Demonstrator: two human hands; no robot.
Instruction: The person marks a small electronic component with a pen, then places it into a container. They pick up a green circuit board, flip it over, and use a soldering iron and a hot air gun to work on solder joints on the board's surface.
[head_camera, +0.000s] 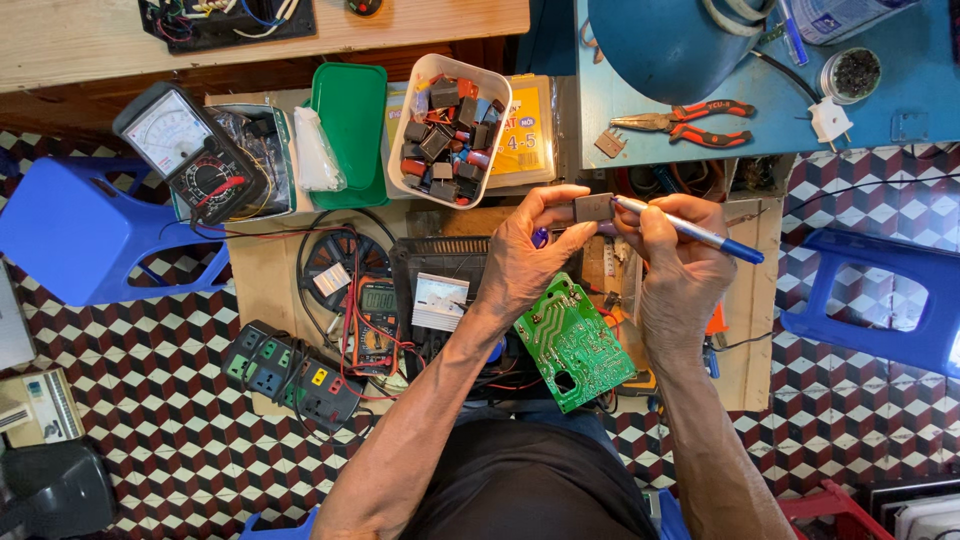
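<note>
Head view: the left hand (525, 255) pinches a small grey block (593, 207) by its left end, fingers closed on it, held up above the counter (262, 270). The right hand (675, 265) grips a blue pen (690, 232), tip touching the block's right edge. Just below lies a green circuit board (575, 342); farther off sits a white tub of dark parts (449, 130).

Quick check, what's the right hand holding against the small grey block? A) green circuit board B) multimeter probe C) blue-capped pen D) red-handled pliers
C: the right hand grips a pen with a blue cap, its tip at the small grey block pinched in the left hand; the red-handled pliers lie untouched on the blue table.
</note>
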